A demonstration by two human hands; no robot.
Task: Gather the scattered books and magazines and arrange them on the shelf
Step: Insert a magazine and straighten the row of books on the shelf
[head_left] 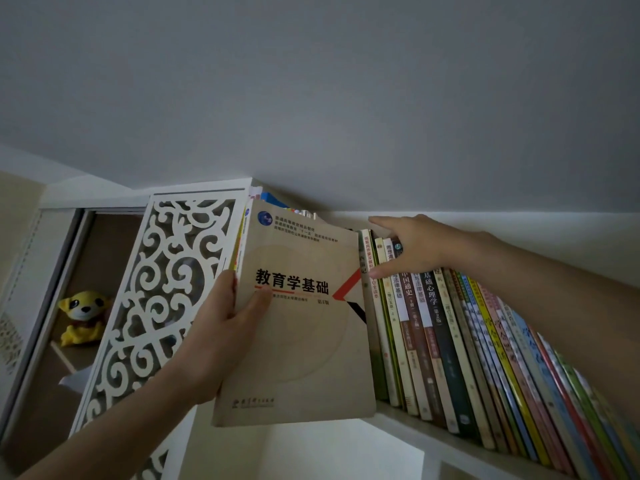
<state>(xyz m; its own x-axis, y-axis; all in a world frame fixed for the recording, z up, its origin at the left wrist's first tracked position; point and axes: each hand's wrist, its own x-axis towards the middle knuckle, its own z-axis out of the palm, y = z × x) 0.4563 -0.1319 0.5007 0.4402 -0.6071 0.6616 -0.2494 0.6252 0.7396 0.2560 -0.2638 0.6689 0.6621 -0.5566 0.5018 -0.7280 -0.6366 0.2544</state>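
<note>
Right now, in the head view, the step looks like sliding one more book into the row on the white wooden shelf (433, 429). The left hand (221, 327) grips the big beige paperback book with dark Chinese letters on its cover (301, 323), thumb on the front and fingers curled round the spine edge. That book stands up tall, its long side running up and down, leaning a little, with the cover facing us and its top going in under the ceiling. It sits at the left end of the row, just beside the white carved lattice panel (162, 296). The right hand (412, 247) is spread out with straight fingers, pressing on the tops of the row of thin colourful upright books (467, 341) and holding nothing. I think it is pushing them aside to keep a gap. Next, the beige book likely needs turning so its spine faces out, then a push straight back. A yellow plush toy (85, 315) sits further left.
</note>
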